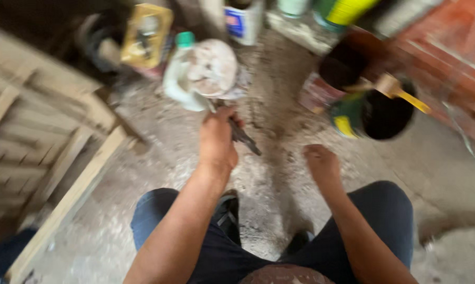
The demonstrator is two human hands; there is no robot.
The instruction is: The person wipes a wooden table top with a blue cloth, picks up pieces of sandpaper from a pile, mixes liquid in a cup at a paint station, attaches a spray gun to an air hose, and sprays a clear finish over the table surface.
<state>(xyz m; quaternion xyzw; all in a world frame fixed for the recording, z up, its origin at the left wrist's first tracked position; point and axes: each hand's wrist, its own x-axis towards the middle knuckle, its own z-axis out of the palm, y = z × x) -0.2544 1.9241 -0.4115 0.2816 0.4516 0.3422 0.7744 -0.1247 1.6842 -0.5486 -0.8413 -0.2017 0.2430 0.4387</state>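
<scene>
**Inspector:** Dusty concrete floor (279, 105), brick wall (447, 47) to the right, timber pallet (43, 131) to the left. Frame blurred.

**Assistant:** The hands?

**Inspector:** Left hand (216, 139) clenched around a dark tool (243, 138), just below a white lidded tub (203, 73). Right hand (321, 163) empty, fingers curled, hovering low over the floor; cannot tell whether it touches.

**Assistant:** Advice?

**Inspector:** In my judgement, steady the tub with the free hand. Paint cans (363, 100) with a brush (398, 90) stand near.

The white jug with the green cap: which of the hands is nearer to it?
Left. The left hand, gripping a dark tool, is just below the white jug. The right hand rests empty farther right, nearer the dark paint cans.
</scene>
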